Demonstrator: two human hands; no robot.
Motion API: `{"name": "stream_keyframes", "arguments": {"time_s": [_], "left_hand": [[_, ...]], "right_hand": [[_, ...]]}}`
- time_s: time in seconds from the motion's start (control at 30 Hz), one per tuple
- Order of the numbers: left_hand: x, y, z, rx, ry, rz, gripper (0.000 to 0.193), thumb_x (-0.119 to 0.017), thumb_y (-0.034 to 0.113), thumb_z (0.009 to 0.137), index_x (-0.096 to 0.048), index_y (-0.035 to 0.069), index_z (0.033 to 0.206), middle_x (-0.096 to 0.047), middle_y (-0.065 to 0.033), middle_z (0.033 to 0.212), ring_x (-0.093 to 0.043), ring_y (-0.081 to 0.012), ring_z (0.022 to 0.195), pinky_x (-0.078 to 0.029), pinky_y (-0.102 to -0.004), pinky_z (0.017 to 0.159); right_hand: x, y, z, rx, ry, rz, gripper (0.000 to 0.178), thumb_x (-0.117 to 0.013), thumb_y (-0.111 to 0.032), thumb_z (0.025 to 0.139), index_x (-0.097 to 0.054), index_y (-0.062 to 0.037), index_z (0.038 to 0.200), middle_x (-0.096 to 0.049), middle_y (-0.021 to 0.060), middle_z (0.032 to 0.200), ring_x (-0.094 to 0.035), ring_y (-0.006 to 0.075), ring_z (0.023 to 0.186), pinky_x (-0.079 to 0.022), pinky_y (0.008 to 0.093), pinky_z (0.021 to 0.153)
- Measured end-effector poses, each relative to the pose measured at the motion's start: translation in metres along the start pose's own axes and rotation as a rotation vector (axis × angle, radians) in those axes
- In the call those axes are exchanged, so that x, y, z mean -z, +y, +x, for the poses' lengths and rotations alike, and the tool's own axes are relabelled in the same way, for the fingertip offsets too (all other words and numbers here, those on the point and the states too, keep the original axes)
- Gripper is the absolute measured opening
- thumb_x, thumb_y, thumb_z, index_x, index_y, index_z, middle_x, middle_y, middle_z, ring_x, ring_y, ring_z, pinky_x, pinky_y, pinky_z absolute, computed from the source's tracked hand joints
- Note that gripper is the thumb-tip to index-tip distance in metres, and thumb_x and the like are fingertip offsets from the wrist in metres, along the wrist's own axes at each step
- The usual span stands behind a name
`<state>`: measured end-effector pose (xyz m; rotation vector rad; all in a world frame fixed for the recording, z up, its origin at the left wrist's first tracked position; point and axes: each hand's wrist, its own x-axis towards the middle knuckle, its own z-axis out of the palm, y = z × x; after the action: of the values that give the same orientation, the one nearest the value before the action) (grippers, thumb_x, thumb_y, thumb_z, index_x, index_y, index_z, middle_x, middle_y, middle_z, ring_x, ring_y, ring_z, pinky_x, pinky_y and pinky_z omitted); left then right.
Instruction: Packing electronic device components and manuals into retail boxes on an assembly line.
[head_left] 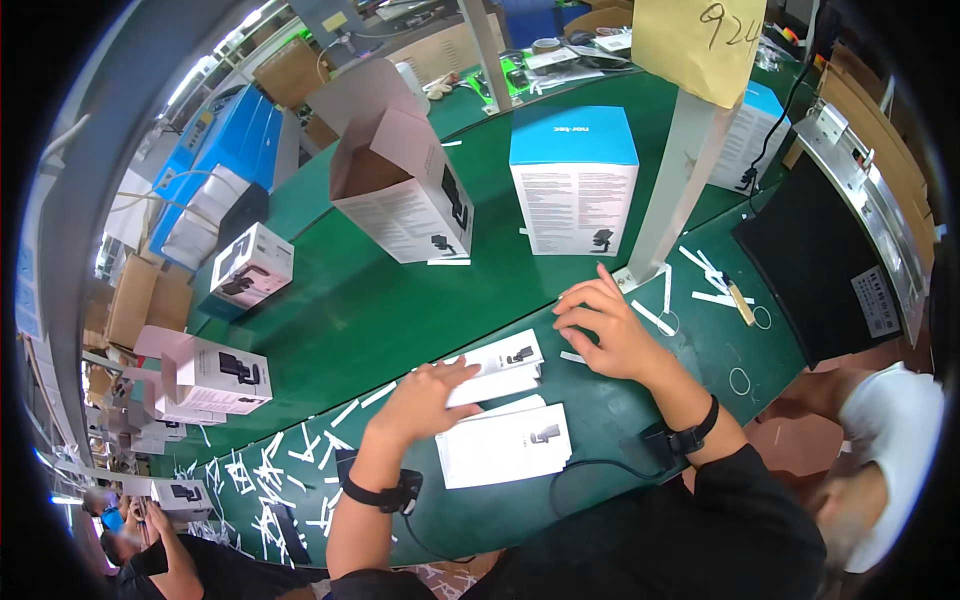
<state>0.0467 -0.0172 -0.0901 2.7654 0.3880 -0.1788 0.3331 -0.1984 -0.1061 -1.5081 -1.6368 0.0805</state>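
Two stacks of white printed leaflets lie on the green table in front of me. My left hand [420, 400] is closed over the left end of the farther leaflet stack [510, 357], fingers on top and thumb along the near side. Close in front of me, the nearer leaflet stack [510, 447] lies fanned slightly at its far edge. To the right of both stacks, my right hand [603, 325] is raised with its fingers apart and nothing in them. Dark bands with cables sit on both wrists.
Beyond the stacks stand an open carton [400, 190] and a blue-topped closed box [573, 185], beside a metal post [680, 180]. More boxes [225, 375] stand left. Paper strips [270, 480] litter the table. A dark screen-like panel [820, 260] and another person [890, 450] are at right.
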Motion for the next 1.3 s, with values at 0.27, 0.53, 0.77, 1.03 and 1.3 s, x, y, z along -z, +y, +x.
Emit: {"name": "stream_keyframes", "arguments": {"time_s": [0.27,0.53,0.77,1.03,1.3], "left_hand": [[0.015,-0.007,0.03,-0.033,0.253,0.361,0.049,-0.082,0.039,0.078,-0.064,0.007,0.11,-0.072,-0.0144,0.098,-0.07,-0.036,0.085,-0.056,-0.047,0.079],[0.017,0.031,-0.008,0.01,0.535,0.339,0.031,-0.07,0.004,0.065,-0.064,0.003,0.096,-0.07,-0.0151,0.096,-0.07,-0.0342,0.086,-0.056,-0.0418,0.071],[-0.036,0.105,-0.051,0.031,0.389,0.392,0.032,-0.074,0.022,0.078,-0.064,-0.001,0.099,-0.064,-0.0156,0.112,-0.062,-0.0328,0.113,-0.046,-0.0499,0.097],[-0.03,0.116,-0.06,0.136,0.208,0.037,0.093,-0.075,0.069,0.071,-0.057,-0.009,0.119,-0.051,-0.0277,0.131,-0.045,-0.0496,0.129,-0.033,-0.0625,0.108],[-0.008,0.115,-0.054,0.092,0.134,0.15,0.085,-0.081,0.06,0.07,-0.055,-0.005,0.118,-0.049,-0.0275,0.132,-0.048,-0.0484,0.127,-0.033,-0.0672,0.108]], "right_hand": [[-0.017,0.013,-0.015,-0.029,-0.042,0.031,0.015,-0.072,-0.004,0.081,-0.069,-0.0098,0.094,-0.065,0.0014,0.099,-0.061,0.026,0.101,-0.036,0.0568,0.115],[-0.016,0.027,-0.02,-0.037,0.016,0.065,0.014,-0.073,-0.002,0.079,-0.069,-0.0061,0.093,-0.066,0.005,0.098,-0.06,0.0291,0.101,-0.047,0.0448,0.1],[-0.026,0.036,-0.021,-0.032,0.003,0.046,0.017,-0.074,-0.002,0.078,-0.07,-0.0064,0.095,-0.066,0.0067,0.099,-0.059,0.0313,0.106,-0.049,0.0419,0.095],[-0.027,0.036,-0.022,-0.146,-0.087,0.0,0.029,-0.073,-0.003,0.08,-0.068,-0.0077,0.108,-0.065,0.0106,0.109,-0.056,0.0326,0.114,-0.045,0.0443,0.101],[-0.023,0.035,-0.021,-0.113,-0.098,0.023,0.029,-0.072,-0.003,0.081,-0.068,-0.0072,0.109,-0.065,0.0112,0.109,-0.055,0.0332,0.115,-0.045,0.0446,0.101]]}}
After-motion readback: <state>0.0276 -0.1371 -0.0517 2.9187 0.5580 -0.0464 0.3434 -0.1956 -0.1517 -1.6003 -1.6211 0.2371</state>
